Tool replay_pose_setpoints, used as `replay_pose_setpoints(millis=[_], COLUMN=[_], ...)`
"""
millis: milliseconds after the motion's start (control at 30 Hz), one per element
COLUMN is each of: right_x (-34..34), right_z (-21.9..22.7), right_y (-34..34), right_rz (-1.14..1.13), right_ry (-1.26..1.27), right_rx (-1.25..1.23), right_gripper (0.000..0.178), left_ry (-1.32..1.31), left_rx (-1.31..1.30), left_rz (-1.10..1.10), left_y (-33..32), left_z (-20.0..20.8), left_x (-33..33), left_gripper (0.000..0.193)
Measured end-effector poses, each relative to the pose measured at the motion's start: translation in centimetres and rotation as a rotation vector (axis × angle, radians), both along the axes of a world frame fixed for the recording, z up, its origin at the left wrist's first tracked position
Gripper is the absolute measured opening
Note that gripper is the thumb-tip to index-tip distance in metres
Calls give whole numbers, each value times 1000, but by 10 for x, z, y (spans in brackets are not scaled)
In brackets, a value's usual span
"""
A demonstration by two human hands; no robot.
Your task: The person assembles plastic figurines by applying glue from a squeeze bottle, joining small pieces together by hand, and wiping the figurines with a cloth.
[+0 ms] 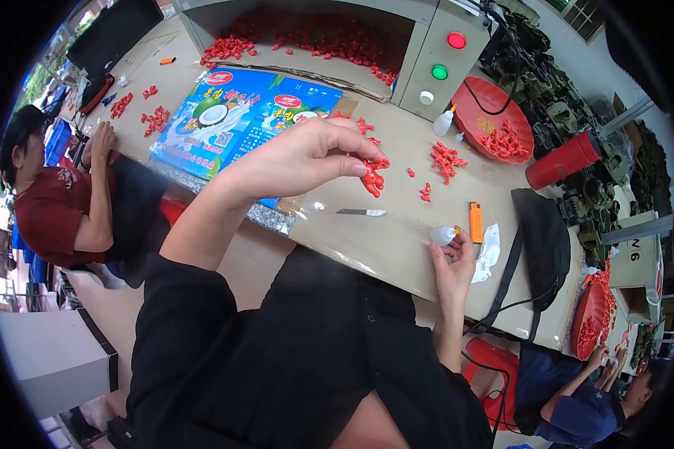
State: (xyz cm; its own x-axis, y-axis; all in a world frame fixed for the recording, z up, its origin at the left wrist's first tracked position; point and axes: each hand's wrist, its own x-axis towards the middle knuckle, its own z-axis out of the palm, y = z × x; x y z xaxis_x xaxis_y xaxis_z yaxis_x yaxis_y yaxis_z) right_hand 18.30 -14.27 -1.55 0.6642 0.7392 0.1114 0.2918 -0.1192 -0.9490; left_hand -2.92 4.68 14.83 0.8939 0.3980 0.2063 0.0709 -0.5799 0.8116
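Note:
My left hand point(311, 156) is raised over the table, its thumb and fingers closed on a small glossy red plastic figure point(373, 179). Lower and to the right, my right hand point(454, 269) grips a small white squeeze bottle point(442, 236) with an orange tip, close to the table's front. Between the two hands a short blade point(361, 212) lies flat. An orange lighter point(475, 221) and a crumpled white tissue point(487, 253) rest just right of the bottle. More red figures point(447, 161) lie in a loose cluster beyond my hands.
A blue printed cardboard sheet point(225, 127) covers the table at left. Behind stands a grey machine housing point(436, 63) with lit buttons, red pieces inside. At right are a red bowl point(468, 112), another squeeze bottle point(444, 121), a red cylinder point(563, 160) and a black bag point(543, 251). Co-workers sit on both sides.

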Motion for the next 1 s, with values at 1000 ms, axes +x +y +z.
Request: replay_pose_setpoints(millis=[1000], right_x=[33], right_z=[34], right_y=[-35], right_rz=[-396], right_ry=[-979], right_rx=[-454], right_gripper=[22], left_ry=[-65], left_rx=[-670], left_rz=[86], left_y=[-7], left_z=[-22], left_x=[8], left_gripper=[17])
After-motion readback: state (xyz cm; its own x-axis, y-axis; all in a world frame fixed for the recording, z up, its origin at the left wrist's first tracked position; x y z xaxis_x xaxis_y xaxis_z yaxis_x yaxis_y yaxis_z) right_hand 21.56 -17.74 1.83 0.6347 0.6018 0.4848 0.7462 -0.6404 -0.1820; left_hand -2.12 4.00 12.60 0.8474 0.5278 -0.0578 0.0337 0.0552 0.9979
